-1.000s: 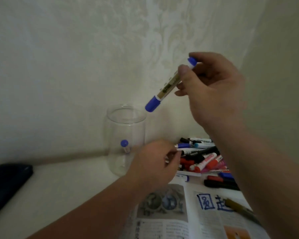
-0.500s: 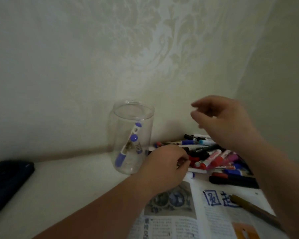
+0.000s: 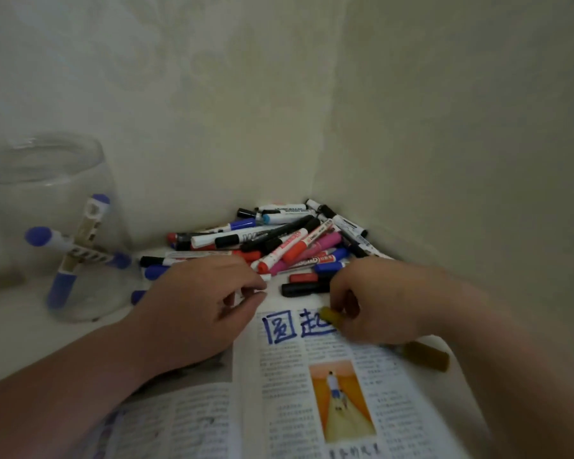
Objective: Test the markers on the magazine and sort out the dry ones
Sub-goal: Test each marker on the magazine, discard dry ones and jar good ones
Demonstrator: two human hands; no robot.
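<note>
An open magazine [image 3: 279,385] lies in front of me, with blue characters [image 3: 279,327] written at the top of its right page. My right hand [image 3: 381,303] curls its fingers round an olive marker [image 3: 424,356] that lies across that page; the hand hides the marker's middle. Resting on the left page, my left hand [image 3: 196,306] has loosely curled fingers and nothing visible in them. A pile of markers [image 3: 295,243] in red, blue, black and pink fills the wall corner just beyond both hands. At the left a clear glass jar [image 3: 47,167] holds two blue markers [image 3: 77,246].
Walls close off the back and the right side. A black cap or marker [image 3: 304,289] and a red one [image 3: 304,277] lie between the pile and the magazine. Further blue markers [image 3: 154,271] lie between the jar and my left hand.
My right hand dropped the blue marker into the jar, then came down and took hold of the olive marker on the magazine. My view shifted right and closer.
</note>
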